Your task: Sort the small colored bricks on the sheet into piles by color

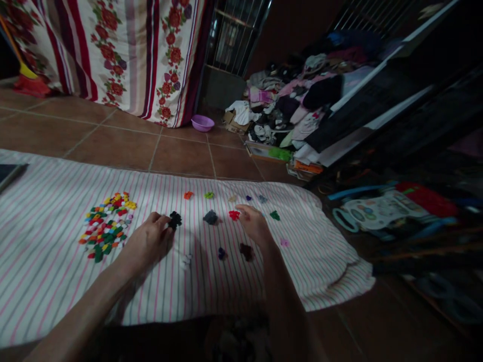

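On a striped cloth (pixel 151 296), my left hand (pixel 153 239) is at the right side of a mixed heap of colored pieces (pixel 105 226), its fingertips against a black pile (pixel 175 219). Its fingers are bent together; what they hold, if anything, is hidden. My right hand (pixel 253 224) has its fingertips at a small red pile (pixel 234 215), and I cannot make out a piece between them. Between the hands sits a dark grey pile (pixel 210 217). Nearer me lie white pieces (pixel 186 260), a dark blue pile (pixel 221 253) and a brown pile (pixel 246 251).
Orange (pixel 188 194), lime green (pixel 209 195), dark green (pixel 275 215) and pink (pixel 284 242) piles lie on the cloth. Beyond are a purple basin (pixel 203 123), a floral curtain (pixel 139 60) and heaped clothes (pixel 294 95). A dark flat object (pixel 10 173) rests at the left edge.
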Motion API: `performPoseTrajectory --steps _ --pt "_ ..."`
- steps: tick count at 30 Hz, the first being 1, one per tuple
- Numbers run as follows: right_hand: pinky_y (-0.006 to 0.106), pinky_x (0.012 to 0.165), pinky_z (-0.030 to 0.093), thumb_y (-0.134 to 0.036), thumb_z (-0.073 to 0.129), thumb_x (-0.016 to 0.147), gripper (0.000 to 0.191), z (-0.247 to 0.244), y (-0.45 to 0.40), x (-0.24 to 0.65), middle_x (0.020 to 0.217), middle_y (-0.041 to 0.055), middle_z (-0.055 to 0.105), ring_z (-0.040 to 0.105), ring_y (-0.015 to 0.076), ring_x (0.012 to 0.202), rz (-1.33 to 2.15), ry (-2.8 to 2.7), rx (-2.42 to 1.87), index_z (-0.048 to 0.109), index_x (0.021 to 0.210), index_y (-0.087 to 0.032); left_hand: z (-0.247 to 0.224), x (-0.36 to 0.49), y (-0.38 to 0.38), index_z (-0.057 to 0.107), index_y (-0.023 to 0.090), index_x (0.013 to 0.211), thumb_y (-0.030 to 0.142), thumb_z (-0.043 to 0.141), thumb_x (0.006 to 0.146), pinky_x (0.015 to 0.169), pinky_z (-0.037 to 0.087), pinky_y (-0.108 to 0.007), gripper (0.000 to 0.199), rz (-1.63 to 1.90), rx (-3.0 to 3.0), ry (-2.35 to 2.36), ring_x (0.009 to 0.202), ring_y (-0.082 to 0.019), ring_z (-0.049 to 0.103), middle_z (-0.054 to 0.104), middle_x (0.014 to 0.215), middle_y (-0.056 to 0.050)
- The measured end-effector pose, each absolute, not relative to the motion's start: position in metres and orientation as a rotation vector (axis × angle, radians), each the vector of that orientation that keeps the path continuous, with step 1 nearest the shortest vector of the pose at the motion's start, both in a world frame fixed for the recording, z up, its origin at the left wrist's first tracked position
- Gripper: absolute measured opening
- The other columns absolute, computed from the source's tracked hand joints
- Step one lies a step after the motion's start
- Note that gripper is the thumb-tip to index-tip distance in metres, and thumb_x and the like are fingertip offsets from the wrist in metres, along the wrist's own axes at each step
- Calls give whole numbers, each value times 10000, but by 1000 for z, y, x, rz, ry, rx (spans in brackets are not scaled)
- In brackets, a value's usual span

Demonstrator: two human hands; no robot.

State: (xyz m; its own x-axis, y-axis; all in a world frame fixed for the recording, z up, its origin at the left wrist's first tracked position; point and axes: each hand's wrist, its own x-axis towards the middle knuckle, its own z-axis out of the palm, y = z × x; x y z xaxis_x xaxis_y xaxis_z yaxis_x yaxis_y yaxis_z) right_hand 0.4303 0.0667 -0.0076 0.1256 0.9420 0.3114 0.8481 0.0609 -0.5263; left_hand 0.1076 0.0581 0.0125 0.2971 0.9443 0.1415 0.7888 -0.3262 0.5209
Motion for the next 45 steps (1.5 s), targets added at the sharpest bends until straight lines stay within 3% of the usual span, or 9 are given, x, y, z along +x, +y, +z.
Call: performPoseTrajectory --steps 8,17,25,34,41,45 --pt "454 1014 441 -175 574 826 296 -28 65 420 1186 114 681 579 254 1160 92 -1912 -1678 726 1075 -222 15 111 51 608 174 1154 410 311 926 718 515 -292 443 551 2219 1555 726 -123 630 626 1108 -88" --pt "391 922 453 -118 546 813 171 -26 67 419 994 73 707 611 220 974 129 -1905 -1687 686 858 -206 17 112 53 617 163 1142 397 304 927 749 509 -328 445 524 2212 1556 733 -144 632 648 1090 -102" --pt "371 868 479 -92 532 789 197 -24 63 420 922 66 701 623 211 912 150 -1885 -1645 687 835 -205 25 110 52 629 172 1120 403 307 907 727 507 -316 450 438 2182 1608 727 -144 644 663 1109 -89" --pt "397 918 475 -100 520 788 281 -26 65 418 1011 90 705 616 222 977 89 -1859 -1680 716 963 -201 29 111 50 626 168 1137 424 283 901 782 519 -329 489 445 2161 1590 845 -178 670 654 1158 -97" --pt "358 846 464 -76 515 758 205 -23 65 419 864 54 685 602 206 872 100 -1917 -1687 664 802 -210 29 110 50 643 170 1106 412 298 904 708 516 -326 467 456 2165 1614 710 -154 647 669 1148 -96" --pt "352 835 460 -80 508 757 212 -22 64 418 877 58 680 596 209 869 104 -1890 -1708 661 826 -210 29 110 50 645 183 1100 412 297 904 701 511 -303 460 476 2192 1620 702 -141 644 678 1132 -80"
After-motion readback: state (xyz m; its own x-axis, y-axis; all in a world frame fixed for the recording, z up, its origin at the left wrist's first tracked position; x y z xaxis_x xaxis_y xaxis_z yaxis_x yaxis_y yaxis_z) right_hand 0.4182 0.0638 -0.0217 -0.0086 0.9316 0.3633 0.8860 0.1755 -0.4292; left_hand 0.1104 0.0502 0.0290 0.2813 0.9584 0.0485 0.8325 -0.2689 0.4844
